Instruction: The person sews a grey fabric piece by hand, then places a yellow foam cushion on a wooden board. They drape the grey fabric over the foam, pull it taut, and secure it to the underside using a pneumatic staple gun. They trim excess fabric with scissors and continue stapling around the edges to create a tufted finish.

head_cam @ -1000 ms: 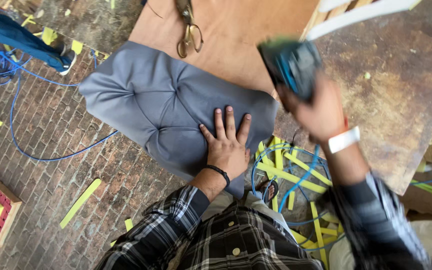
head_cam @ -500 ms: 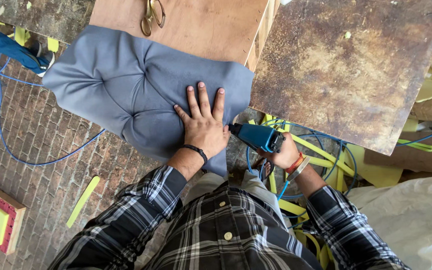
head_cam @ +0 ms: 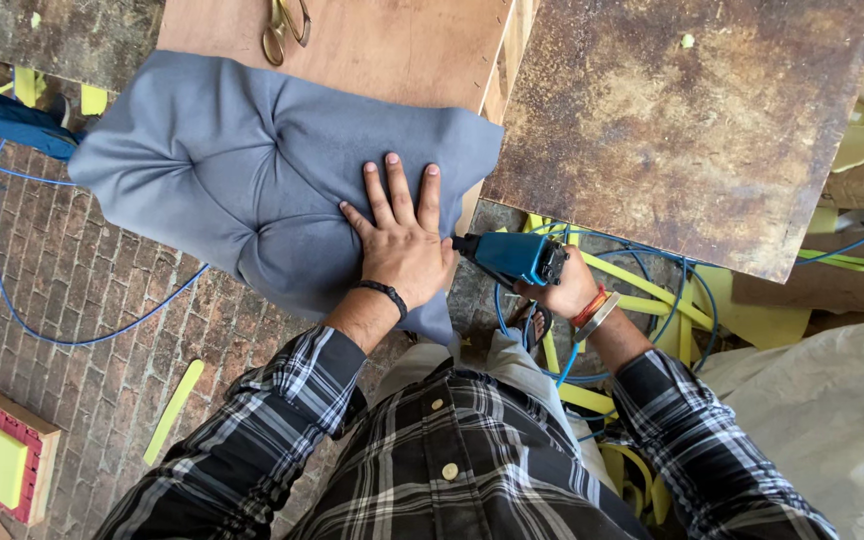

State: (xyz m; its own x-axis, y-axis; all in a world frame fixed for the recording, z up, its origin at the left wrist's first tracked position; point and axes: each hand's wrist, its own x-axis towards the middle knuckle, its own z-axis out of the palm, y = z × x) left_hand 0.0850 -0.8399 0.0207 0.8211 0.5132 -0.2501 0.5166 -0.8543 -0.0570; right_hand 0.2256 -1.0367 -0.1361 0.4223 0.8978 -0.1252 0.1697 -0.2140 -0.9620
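A grey tufted cushion [head_cam: 242, 180] lies half on a plywood board [head_cam: 372, 45] and hangs over the brick floor. My left hand [head_cam: 402, 235] presses flat on the cushion's near right corner, fingers spread. My right hand [head_cam: 562, 290] grips a blue staple gun [head_cam: 512, 257], whose nose points left at the cushion's edge, right beside my left hand. A blue hose [head_cam: 572, 350] runs down from the tool.
Scissors [head_cam: 285, 22] lie on the plywood at the top. A rusty brown tabletop [head_cam: 672, 120] fills the upper right. Yellow foam strips [head_cam: 642, 300] and blue hose [head_cam: 12, 300] litter the brick floor. A framed yellow foam pad [head_cam: 2, 460] sits lower left. White fabric [head_cam: 822, 410] lies at right.
My right hand brought the staple gun down from above the tabletop to the cushion's edge by my left hand. My left hand stayed pressed on the cushion.
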